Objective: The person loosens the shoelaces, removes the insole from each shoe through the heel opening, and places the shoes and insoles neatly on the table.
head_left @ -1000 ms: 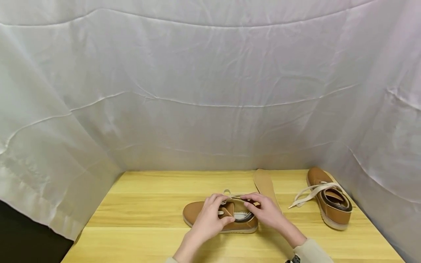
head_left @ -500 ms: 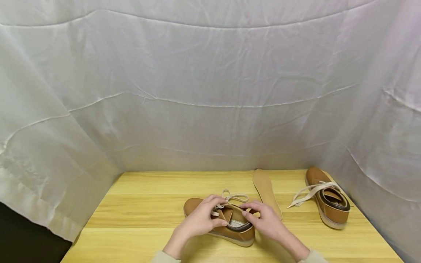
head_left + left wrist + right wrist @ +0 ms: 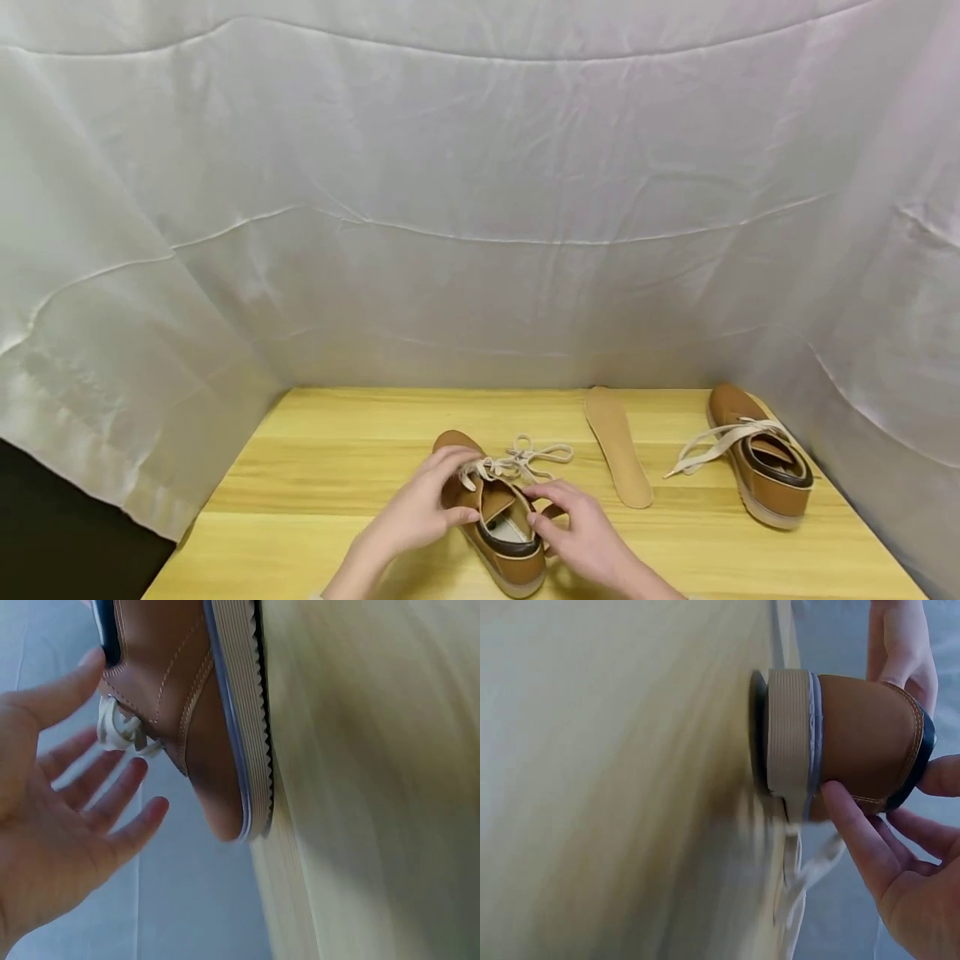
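Observation:
A brown leather lace-up shoe (image 3: 519, 570) with a dark padded collar stands at the front middle of the table, heel toward me. In the head view its pale inside shows through the opening, and its cream laces (image 3: 542, 454) trail off to the right. At the shoe's left side is my left hand (image 3: 416, 508); the left wrist view shows its fingers spread and the thumb tip at the collar. My right hand (image 3: 583, 533) grips the collar's right side near the heel, with the thumb at the rim and the fingers along the outer wall (image 3: 862, 727).
A flat tan insole (image 3: 618, 448) lies to the right, beyond my right hand. Another brown shoe (image 3: 783, 502) with loose cream laces stands at the table's right edge. Pale grey cloth (image 3: 480, 292) hangs behind and along both sides of the wooden table (image 3: 337, 475).
The shoe has turned from lying crosswise to pointing mostly away from me, its heel coming nearer. Both hands have moved with it, the left one lower and to the left. The insole is now fully uncovered.

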Demonstrator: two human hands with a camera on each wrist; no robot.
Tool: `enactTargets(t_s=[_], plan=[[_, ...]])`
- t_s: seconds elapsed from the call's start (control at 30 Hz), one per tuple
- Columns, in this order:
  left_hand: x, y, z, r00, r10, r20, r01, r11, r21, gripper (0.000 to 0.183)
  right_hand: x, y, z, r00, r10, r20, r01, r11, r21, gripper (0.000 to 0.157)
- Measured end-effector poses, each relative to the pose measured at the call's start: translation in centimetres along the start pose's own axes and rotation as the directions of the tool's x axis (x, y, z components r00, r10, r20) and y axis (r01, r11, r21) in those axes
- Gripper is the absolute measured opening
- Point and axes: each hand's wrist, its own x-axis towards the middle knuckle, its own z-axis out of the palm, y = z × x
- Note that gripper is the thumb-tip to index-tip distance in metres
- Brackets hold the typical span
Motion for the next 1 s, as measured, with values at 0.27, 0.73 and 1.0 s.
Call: enactTargets(t_s=[0.27,0.73,1.0], plan=[[-2.8,-0.1,-1.0,0.993,-0.097,-0.060,0.091,0.990,-0.107,0.050,0.2,-1.3,2.2,0.992,0.038,0.122,-0.071,0.957,0.280,0.048],[-5.1,-2.2,-2.2,0.977,-0.173,-0.121,0.146,0.967,-0.210,0.039,2.8,-3.2,7.6,0.994,0.001,0.106,-0.034,0.951,0.307,0.056],[-4.7,-5.2,-3.8,0.923,-0.297,-0.244,0.240,0.942,-0.236,0.042,6.0,-3.8,10.8,1.000,-0.023,0.021,0.017,0.973,0.232,0.055]])
